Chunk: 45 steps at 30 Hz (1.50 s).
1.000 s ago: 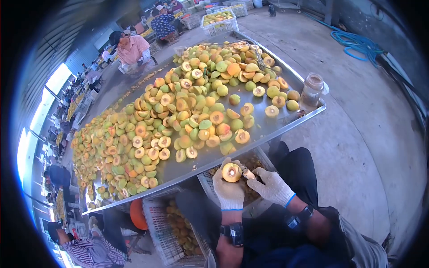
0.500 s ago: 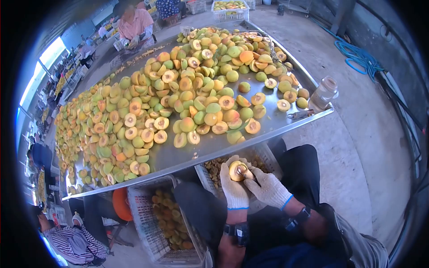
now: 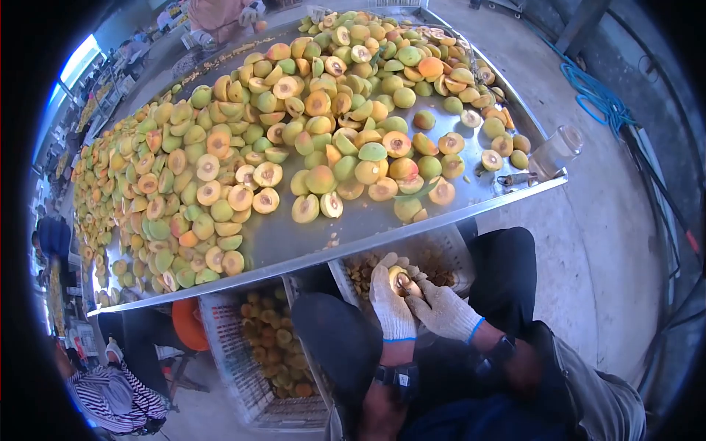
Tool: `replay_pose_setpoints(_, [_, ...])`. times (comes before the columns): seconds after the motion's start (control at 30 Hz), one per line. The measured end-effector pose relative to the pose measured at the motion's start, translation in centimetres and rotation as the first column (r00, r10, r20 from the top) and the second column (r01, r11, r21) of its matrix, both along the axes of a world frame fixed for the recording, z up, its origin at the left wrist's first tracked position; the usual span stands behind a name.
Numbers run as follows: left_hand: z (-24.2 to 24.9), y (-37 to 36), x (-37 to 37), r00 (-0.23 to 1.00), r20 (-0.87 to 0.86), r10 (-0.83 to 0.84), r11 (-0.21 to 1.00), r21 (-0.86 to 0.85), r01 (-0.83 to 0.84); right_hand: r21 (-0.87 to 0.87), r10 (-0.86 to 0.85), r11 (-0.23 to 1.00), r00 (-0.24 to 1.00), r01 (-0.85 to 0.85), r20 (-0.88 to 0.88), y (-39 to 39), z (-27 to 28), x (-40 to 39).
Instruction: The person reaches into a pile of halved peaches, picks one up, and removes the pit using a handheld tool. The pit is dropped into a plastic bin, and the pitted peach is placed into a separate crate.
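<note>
My gloved left hand (image 3: 392, 312) cups a yellow peach half (image 3: 396, 273) above a crate, its cut side turned toward my right hand. My gloved right hand (image 3: 446, 312) is closed round a small pitting tool (image 3: 407, 284), whose curved end meets the middle of the peach half; its handle is mostly hidden by my fingers. Beneath both hands, the white crate (image 3: 460, 253) contains brown pits and scraps. Just beyond them, a heap of green and yellow peach halves (image 3: 316, 140) covers much of the metal table (image 3: 301, 246).
Left of my knee stands another crate (image 3: 224, 353) with peach halves in it. A clear bottle (image 3: 557, 151) and a small metal tool (image 3: 517, 178) lie at the table's right corner. Across the table works another person (image 3: 220, 18); one in stripes (image 3: 118, 400) is at lower left.
The view has tilted down, so the table appears higher. My hands remain together over the crate, and the peach half has turned slightly, with more of it covered by my fingers.
</note>
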<state>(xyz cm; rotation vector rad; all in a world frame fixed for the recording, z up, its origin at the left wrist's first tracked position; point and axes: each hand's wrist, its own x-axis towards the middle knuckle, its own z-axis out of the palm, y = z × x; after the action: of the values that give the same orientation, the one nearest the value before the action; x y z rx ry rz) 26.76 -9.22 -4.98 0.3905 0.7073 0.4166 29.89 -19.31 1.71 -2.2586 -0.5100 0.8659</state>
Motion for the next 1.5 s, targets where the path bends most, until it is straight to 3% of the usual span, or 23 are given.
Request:
replay_pose_setpoints(0.1, [-1.0, 0.8, -0.5, 0.999, -0.049, 0.008, 1.000, 0.010, -0.007, 0.109, -0.008, 0.994, 1.000, 0.008, -0.002, 0.5, -1.9, -0.3])
replay_pose_setpoints(0.17, [-1.2, 1.1, -0.8, 0.998, -0.059, 0.012, 1.000, 0.008, -0.011, -0.019, 0.045, 0.999, 0.996, -0.047, -0.079, 1.2, -1.2, 0.0])
replay_pose_setpoints(0.4, [-1.5, 1.1, -1.4, 1.000, -0.018, -0.014, 0.996, 0.089, 0.015, 0.120, 0.034, 0.992, 0.996, -0.024, -0.079, 0.7, -3.1, -0.2])
replay_pose_setpoints(0.47, [-2.0, 1.1, -1.3, 1.000, -0.024, -0.016, 0.994, 0.105, 0.018, 0.021, 0.072, 0.997, 0.995, -0.071, -0.076, 0.8, -2.8, 0.1])
replay_pose_setpoints(0.57, [-1.7, 0.9, -1.0, 0.996, -0.083, -0.032, 0.997, 0.062, 0.037, 0.135, 0.064, 0.990, 0.992, -0.050, -0.105, -0.3, -5.5, 0.1])
replay_pose_setpoints(0.8, [-0.7, 0.3, -0.8, 0.993, -0.111, -0.035, 0.994, 0.102, 0.046, 0.192, 0.110, 0.979, 0.974, -0.071, -0.200, -1.5, -4.0, 0.7])
replay_pose_setpoints(0.87, [-0.7, 0.1, -1.2, 0.989, -0.142, -0.050, 0.995, 0.084, 0.063, 0.172, 0.096, 0.985, 0.885, -0.019, -0.455, -1.9, -3.4, 0.9])
replay_pose_setpoints(0.97, [0.6, -0.4, -1.2, 0.983, -0.176, -0.062, 0.978, 0.188, 0.095, 0.158, 0.102, 0.987, 0.839, -0.020, -0.534, -2.5, -3.2, 0.9])
replay_pose_setpoints(1.0, [0.2, -0.3, -1.0, 0.978, -0.202, -0.049, 0.988, 0.133, 0.077, 0.171, 0.105, 0.985, 0.839, -0.014, -0.534, -2.7, -3.5, 0.6])
replay_pose_setpoints(1.03, [0.0, -0.3, -0.8, 0.973, -0.229, -0.038, 0.995, 0.079, 0.057, 0.216, 0.114, 0.976, 0.919, -0.032, -0.378, -2.9, -4.2, 0.0])
replay_pose_setpoints(1.07, [-0.3, -0.4, -0.8, 0.972, -0.230, -0.042, 0.994, 0.091, 0.064, 0.256, 0.110, 0.965, 0.971, -0.053, -0.212, -3.0, -4.9, -0.3])
replay_pose_setpoints(1.1, [0.2, -0.7, -0.8, 0.960, -0.274, -0.053, 0.987, 0.134, 0.092, 0.265, 0.105, 0.963, 0.971, -0.046, -0.213, -3.1, -5.4, -0.3])
replay_pose_setpoints(1.17, [1.0, -0.9, -0.7, 0.945, -0.321, -0.065, 0.975, 0.180, 0.129, 0.310, 0.123, 0.950, 0.877, 0.031, -0.464, -3.5, -6.4, -0.4])
replay_pose_setpoints(1.2, [1.3, -0.6, -0.8, 0.939, -0.325, -0.117, 0.919, 0.322, 0.226, 0.314, 0.120, 0.948, 0.875, 0.038, -0.468, -3.6, -5.9, -0.2])
replay_pose_setpoints(1.23, [1.7, -0.5, -0.8, 0.928, -0.334, -0.166, 0.833, 0.456, 0.313, 0.345, 0.153, 0.932, 0.739, 0.113, -0.656, -3.9, -5.4, 0.2])
replay_pose_setpoints(1.27, [1.9, -0.4, -0.7, 0.927, -0.337, -0.167, 0.830, 0.460, 0.317, 0.357, 0.196, 0.915, 0.563, 0.190, -0.803, -4.0, -4.7, 0.6])
replay_pose_setpoints(1.33, [2.2, -0.3, -0.6, 0.931, -0.272, -0.245, 0.725, 0.586, 0.362, 0.352, 0.201, 0.910, 0.509, 0.219, -0.837, -4.3, -3.5, 0.9])
replay_pose_setpoints(1.5, [0.2, 0.4, -0.1, 0.933, -0.109, -0.342, 0.801, 0.486, 0.351, 0.374, 0.255, 0.880, 0.375, 0.291, -0.891, -4.9, -3.6, 1.6])
